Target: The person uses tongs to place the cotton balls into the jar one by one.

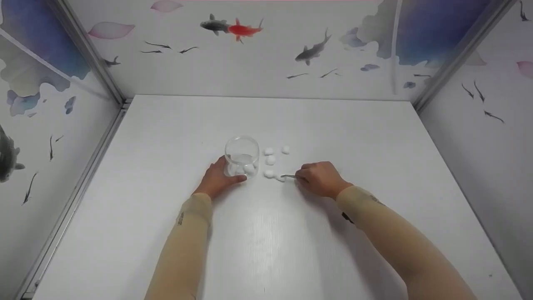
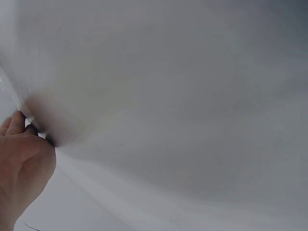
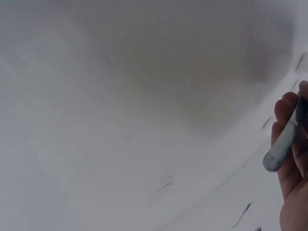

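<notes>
Head view: bench (image 1: 125,200) is spreading wide from its left edge to the left hand (image 1: 218,179), whose grip is holding a clear jar (image 1: 242,156), white balls (image 1: 249,169) lying inside. Loose balls (image 1: 270,160) are sitting just right. Right hand (image 1: 322,179) is pinching a slim metal tool (image 1: 290,176), tip at one ball; more bench is running rightward. Only the right wrist view is showing the tool's rounded end.

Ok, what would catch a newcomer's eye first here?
Probably the red fish printed on the back wall in the head view. Next, near that view's middle, a clear jar of white balls gripped by the left hand. Right of it, the right hand holds a thin tool by loose white balls.
</notes>
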A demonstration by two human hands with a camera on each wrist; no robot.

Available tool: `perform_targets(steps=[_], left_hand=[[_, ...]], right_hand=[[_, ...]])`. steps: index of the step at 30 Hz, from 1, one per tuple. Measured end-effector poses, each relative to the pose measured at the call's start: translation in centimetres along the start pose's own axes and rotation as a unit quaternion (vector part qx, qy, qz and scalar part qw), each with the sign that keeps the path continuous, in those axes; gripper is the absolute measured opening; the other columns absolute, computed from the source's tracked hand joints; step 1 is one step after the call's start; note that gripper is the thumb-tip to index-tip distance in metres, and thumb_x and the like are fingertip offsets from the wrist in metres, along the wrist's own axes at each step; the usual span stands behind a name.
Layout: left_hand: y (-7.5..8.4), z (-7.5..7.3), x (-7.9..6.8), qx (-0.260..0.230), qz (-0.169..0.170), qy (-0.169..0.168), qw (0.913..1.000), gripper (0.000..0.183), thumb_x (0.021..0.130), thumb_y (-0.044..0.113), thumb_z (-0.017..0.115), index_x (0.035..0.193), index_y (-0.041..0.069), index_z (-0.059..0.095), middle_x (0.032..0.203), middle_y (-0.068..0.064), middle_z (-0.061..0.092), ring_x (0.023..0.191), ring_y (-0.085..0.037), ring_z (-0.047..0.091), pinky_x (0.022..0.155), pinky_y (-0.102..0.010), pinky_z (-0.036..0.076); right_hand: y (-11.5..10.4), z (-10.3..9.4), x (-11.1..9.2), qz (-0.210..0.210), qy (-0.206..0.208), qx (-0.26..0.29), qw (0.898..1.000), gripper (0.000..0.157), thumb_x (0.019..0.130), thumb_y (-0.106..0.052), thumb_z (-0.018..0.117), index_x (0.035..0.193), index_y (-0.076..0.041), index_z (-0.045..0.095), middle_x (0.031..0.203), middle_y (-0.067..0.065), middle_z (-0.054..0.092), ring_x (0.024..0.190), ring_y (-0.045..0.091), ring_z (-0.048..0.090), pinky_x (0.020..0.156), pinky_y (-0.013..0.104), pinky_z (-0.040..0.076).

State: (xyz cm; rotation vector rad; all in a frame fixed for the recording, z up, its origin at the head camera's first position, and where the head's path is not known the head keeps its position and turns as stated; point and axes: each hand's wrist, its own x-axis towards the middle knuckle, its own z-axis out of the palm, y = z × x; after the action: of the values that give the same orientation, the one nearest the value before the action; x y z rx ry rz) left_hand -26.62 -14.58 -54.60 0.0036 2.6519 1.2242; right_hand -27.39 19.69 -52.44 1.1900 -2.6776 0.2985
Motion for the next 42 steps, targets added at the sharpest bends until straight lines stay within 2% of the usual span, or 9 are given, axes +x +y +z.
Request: perform_targets(steps=[3, 10, 17, 22, 30, 36, 42], left_hand=[[0.0, 0.0, 0.0, -0.002, -0.001, 0.001, 1.0, 0.105, 0.08, 0.053, 0.08, 0.159, 0.014, 0.024, 0.161, -0.01, 0.029, 0.149, -0.037, 0.013, 0.122, -0.051, 0.008], [0.1, -0.1, 0.1, 0.001, 0.01, 0.006, 0.9999, 0.103, 0.08, 0.051, 0.081, 0.158, 0.012, 0.026, 0.16, -0.01, 0.031, 0.149, -0.031, 0.019, 0.123, -0.043, 0.004], [0.0, -0.2, 0.1, 0.004, 0.016, 0.01, 0.9998, 0.104, 0.08, 0.052, 0.08, 0.158, 0.011, 0.025, 0.16, -0.01, 0.032, 0.149, -0.029, 0.021, 0.123, -0.042, 0.002], [-0.2, -0.1, 0.2, 0.0, 0.014, 0.006, 0.9999, 0.105, 0.08, 0.052, 0.081, 0.158, 0.01, 0.025, 0.16, -0.01, 0.031, 0.149, -0.031, 0.02, 0.123, -0.043, 0.003], [-0.5, 0.1, 0.4, -0.002, 0.001, 0.007, 1.0, 0.107, 0.079, 0.053, 0.081, 0.158, 0.01, 0.024, 0.16, -0.012, 0.031, 0.149, -0.033, 0.018, 0.123, -0.046, 0.004], [-0.3, 0.2, 0.4, 0.0, -0.004, 0.006, 1.0, 0.107, 0.079, 0.054, 0.08, 0.159, 0.01, 0.024, 0.16, -0.012, 0.03, 0.149, -0.036, 0.016, 0.122, -0.049, 0.006], [-0.2, 0.1, 0.3, 0.004, 0.001, 0.006, 1.0, 0.106, 0.079, 0.053, 0.08, 0.158, 0.01, 0.024, 0.16, -0.011, 0.031, 0.149, -0.031, 0.02, 0.123, -0.043, 0.003]], right_hand=[[0.3, -0.1, -0.1, -0.004, 0.013, 0.001, 1.0, 0.008, 0.089, -0.008, 0.072, 0.09, -0.013, 0.078, 0.077, -0.002, 0.068, 0.065, 0.012, 0.064, 0.056, 0.033, 0.056], [1.0, -0.8, -0.2, -0.002, 0.036, 0.006, 0.999, 0.007, 0.088, -0.008, 0.072, 0.09, -0.011, 0.078, 0.077, -0.002, 0.068, 0.064, 0.011, 0.064, 0.055, 0.031, 0.056], [1.4, -1.5, -0.1, 0.001, 0.04, 0.0, 0.999, 0.008, 0.089, -0.009, 0.072, 0.091, -0.011, 0.079, 0.078, -0.002, 0.069, 0.066, 0.011, 0.065, 0.056, 0.032, 0.057], [1.5, -2.1, 0.3, -0.01, 0.063, -0.002, 0.998, 0.009, 0.088, -0.006, 0.072, 0.09, -0.011, 0.079, 0.078, -0.002, 0.069, 0.064, 0.012, 0.066, 0.054, 0.031, 0.057], [1.1, -4.1, 2.9, -0.024, 0.071, -0.014, 0.997, 0.01, 0.089, -0.007, 0.07, 0.09, -0.011, 0.079, 0.076, -0.001, 0.069, 0.061, 0.012, 0.064, 0.052, 0.032, 0.056], [-0.1, -5.9, 5.6, -0.033, 0.074, -0.029, 0.996, 0.012, 0.09, -0.007, 0.068, 0.093, -0.01, 0.079, 0.076, 0.001, 0.069, 0.059, 0.013, 0.062, 0.052, 0.031, 0.055], [-1.6, -6.7, 7.8, -0.031, 0.077, -0.028, 0.996, 0.011, 0.091, -0.01, 0.07, 0.096, -0.009, 0.079, 0.08, 0.002, 0.071, 0.064, 0.014, 0.066, 0.057, 0.03, 0.058]])
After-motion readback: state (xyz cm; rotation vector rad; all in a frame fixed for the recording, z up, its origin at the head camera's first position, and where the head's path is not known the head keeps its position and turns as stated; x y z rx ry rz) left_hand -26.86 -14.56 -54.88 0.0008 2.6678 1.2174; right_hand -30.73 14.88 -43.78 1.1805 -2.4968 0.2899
